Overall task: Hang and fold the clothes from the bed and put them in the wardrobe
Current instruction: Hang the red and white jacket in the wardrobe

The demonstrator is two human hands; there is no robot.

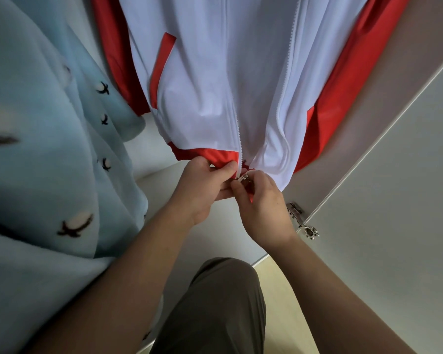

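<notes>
- Your jacket [210,80], white with red panels, hangs inside the wardrobe, its hem level with your hands; the hanger and rail are out of frame.
- Your left hand [202,185] is pinched shut on the red hem just left of the zip [238,139], holding the cloth taut.
- Your right hand [261,200] is closed on the metal slider [243,178] at the very bottom of the zip, the two hands touching.
- The front is open above the hem, so the zipping looks barely begun.
- A pale blue garment [49,149] with bird prints hangs just to the left, apparently already put away.
- The open door [394,175] and its hinge [302,221] stand to the right.
- The bed is out of view, so you cannot tell how many clothes remain.
</notes>
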